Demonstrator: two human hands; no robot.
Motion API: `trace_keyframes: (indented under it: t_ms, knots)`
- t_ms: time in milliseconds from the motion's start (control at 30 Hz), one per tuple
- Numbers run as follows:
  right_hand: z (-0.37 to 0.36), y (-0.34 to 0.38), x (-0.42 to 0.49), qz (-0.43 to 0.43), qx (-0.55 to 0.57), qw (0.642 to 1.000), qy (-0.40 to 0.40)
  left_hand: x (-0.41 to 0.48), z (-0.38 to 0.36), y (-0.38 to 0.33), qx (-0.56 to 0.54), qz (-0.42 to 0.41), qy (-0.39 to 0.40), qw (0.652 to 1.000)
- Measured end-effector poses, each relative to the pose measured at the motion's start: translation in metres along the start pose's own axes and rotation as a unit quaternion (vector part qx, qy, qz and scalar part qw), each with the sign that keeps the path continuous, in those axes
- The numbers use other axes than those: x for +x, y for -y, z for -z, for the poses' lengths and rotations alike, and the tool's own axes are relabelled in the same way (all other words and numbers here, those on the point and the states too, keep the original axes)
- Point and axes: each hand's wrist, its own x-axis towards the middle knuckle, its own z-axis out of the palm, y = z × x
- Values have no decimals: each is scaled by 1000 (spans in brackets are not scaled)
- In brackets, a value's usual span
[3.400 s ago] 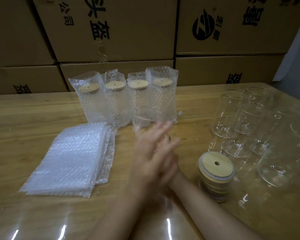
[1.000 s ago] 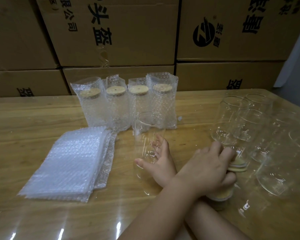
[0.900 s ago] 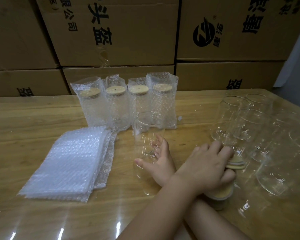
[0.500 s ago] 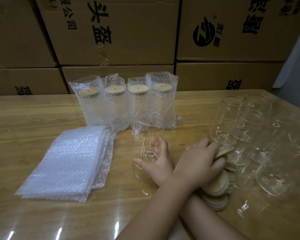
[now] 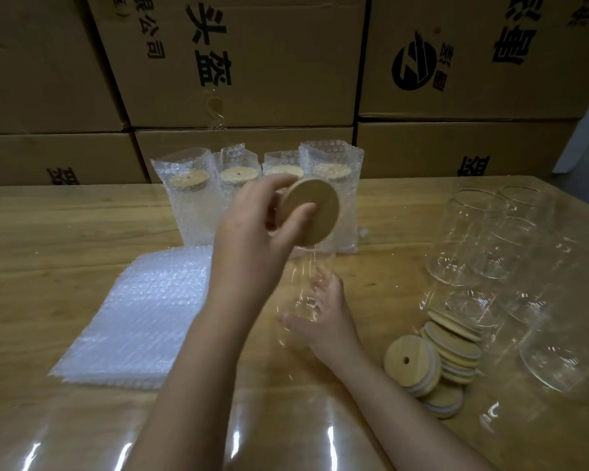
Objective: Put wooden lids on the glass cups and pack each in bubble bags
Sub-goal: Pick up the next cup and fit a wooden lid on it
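Listing from the head view, one entry per item.

- Left hand (image 5: 252, 239): raised over the middle of the table (image 5: 65, 239), thumb and fingers (image 5: 279, 183) pinching a wooden lid (image 5: 315, 215) by its face and rim.
- Wooden lid: round and tilted, directly over the mouth of the glass cup (image 5: 308, 277). Contact with the rim cannot be told.
- Right hand (image 5: 323, 321): fingers wrapped round the lower part of the glass cup, which stands upright on the table.
- Bubble bags (image 5: 143, 311): a flat stack lying to the left of the cup.
- Bagged cups (image 5: 191, 212): four with lids on, in a row behind the hands.
- Spare lids (image 5: 439, 355): a leaning pile to the right, one showing a centre hole.
- Empty glass cups (image 5: 490, 239): clustered at far right.
- Cardboard boxes (image 5: 252, 62): stacked behind the table.
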Motion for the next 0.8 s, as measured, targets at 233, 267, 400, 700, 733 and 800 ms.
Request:
trace_keyframes:
  t_ms: [233,267,400,700,733,800]
  knots:
    - [1,-9,1,30,-42,999,-1,5,3,30,-113,125,30,985]
    - [1,-7,1,28,-40,999,-6,5,0,32,-127,135,29,982]
    - [2,-8,2,21,-40,999,0,3,-10,37,-136,148,13,979]
    - [2,-7,2,25,-35,999,-2,-1,-23,41,-61,41,36,997]
    - [2,-7,2,25,-31,999,-3,-3,-24,41,-27,1,44,999]
    - [2,-5,2,20,-32,999,-7,-7,-28,43,29,-47,56,997]
